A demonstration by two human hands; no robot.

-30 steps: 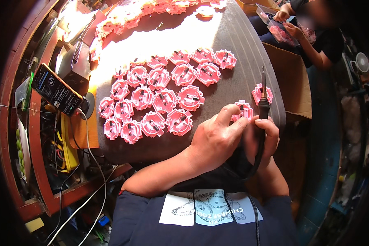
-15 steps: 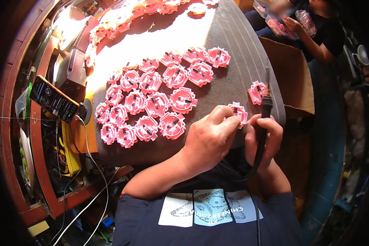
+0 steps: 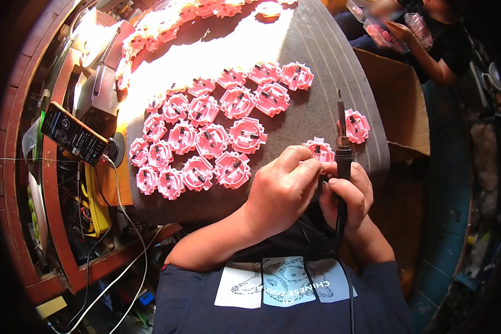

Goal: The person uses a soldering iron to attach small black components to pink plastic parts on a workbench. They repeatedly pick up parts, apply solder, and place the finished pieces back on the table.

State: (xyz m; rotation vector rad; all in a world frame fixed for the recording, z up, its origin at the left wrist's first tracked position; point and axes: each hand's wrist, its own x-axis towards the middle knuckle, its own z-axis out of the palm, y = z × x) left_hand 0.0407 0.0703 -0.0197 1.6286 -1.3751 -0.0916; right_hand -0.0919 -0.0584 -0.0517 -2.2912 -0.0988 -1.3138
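Observation:
My right hand [image 3: 353, 195] is closed around a soldering iron [image 3: 344, 167], whose thin metal tip points up and away from me and whose black cord runs down over my shirt. With its fingertips pinched together, my left hand [image 3: 281, 183] meets the right fingertips at the near side of a pink plastic housing [image 3: 319, 149]. What the left fingers pinch is hidden. Another pink housing [image 3: 357, 126] lies just right of the iron's metal shaft. Left of my hands, several more pink housings [image 3: 212, 140] with small black parts inside sit in rough rows on the dark table [image 3: 306, 106].
Sunlit pink pieces [image 3: 156, 33] are heaped at the far left. A lit phone [image 3: 75, 133] leans at the left beside white cables [image 3: 139, 239]. Right of the table stands a cardboard box [image 3: 395, 100]. Another person's hand [image 3: 399, 32] is by clear plastic containers at the far right.
The soldering iron has swung left and now stands more upright. My right hand has shifted slightly left and down, and its fingers have come nearer the left fingertips.

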